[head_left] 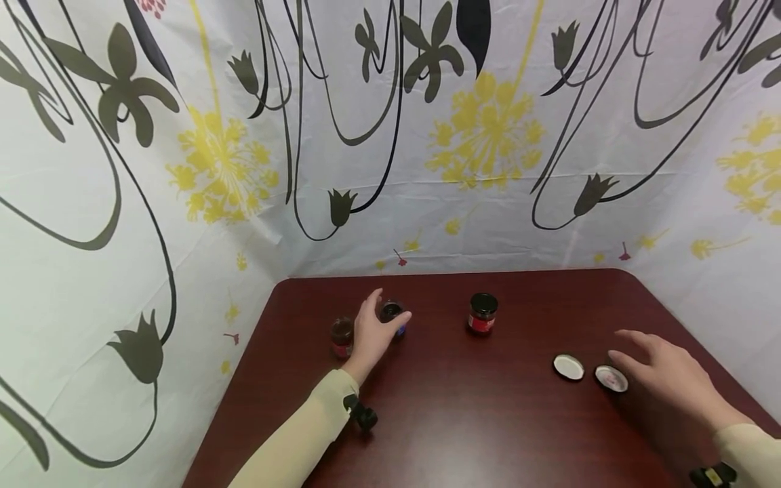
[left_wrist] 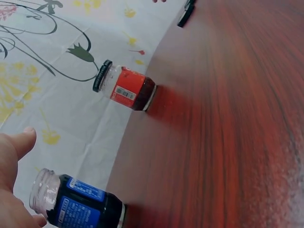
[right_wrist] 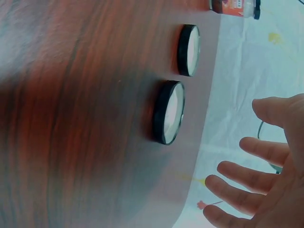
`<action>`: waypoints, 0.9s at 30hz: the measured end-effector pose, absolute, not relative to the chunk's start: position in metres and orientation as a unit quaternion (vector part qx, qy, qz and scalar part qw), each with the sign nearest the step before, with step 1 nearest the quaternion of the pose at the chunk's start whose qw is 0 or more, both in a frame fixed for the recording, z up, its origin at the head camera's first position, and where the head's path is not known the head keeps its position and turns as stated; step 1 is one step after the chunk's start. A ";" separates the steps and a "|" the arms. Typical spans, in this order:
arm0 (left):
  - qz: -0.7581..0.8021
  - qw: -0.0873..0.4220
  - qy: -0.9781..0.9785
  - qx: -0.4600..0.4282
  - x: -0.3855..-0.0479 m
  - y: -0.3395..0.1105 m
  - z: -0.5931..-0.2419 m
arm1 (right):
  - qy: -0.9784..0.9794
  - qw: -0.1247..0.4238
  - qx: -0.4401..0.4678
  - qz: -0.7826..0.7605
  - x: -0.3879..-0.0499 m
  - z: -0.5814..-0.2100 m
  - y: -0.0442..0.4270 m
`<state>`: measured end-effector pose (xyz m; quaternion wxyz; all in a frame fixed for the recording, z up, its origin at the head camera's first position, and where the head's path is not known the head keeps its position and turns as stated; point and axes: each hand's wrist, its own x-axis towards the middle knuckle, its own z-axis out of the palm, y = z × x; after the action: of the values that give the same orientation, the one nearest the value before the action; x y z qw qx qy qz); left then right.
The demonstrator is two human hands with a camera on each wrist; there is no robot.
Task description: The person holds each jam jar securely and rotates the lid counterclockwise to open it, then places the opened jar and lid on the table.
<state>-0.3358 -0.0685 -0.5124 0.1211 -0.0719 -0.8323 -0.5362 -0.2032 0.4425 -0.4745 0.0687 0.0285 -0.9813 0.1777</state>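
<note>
At the far left of the table my left hand (head_left: pixel 371 337) reaches round an uncapped jar with a blue label (head_left: pixel 392 311), thumb and fingers spread apart. In the left wrist view that blue-labelled jar (left_wrist: pixel 80 205) stands upright, dark contents inside, its mouth close to the hand. Just left of the hand is another uncapped jar (head_left: pixel 342 337) with a red label. My right hand (head_left: pixel 671 376) hovers at the right with fingers spread and nothing held. Beside it lie two black-rimmed lids, white insides up: the nearer lid (head_left: pixel 611 379) and the farther lid (head_left: pixel 569 367).
A third jar (head_left: pixel 483 314), red-labelled and capped with a black lid, stands toward the back of the dark red wooden table (head_left: pixel 451 407). A floral-patterned white cloth (head_left: pixel 378 156) hangs behind the table and along both sides.
</note>
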 end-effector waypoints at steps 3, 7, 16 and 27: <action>-0.535 0.121 -0.832 -0.076 -0.334 -0.067 -0.509 | -0.979 0.076 0.028 0.186 -0.204 -0.474 0.440; -0.537 0.132 -0.829 -0.085 -0.332 -0.068 -0.506 | -0.977 0.084 0.024 0.195 -0.207 -0.474 0.436; -0.531 0.141 -0.831 -0.088 -0.330 -0.067 -0.499 | -0.970 0.105 0.026 0.216 -0.211 -0.472 0.427; -0.531 0.166 -0.826 -0.092 -0.327 -0.064 -0.492 | -0.962 0.127 0.029 0.239 -0.215 -0.462 0.414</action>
<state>-0.3267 -0.0641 -0.4920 0.1655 -0.0915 -0.8259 -0.5311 -0.2147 0.4141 -0.4621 0.1268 0.0286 -0.9622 0.2392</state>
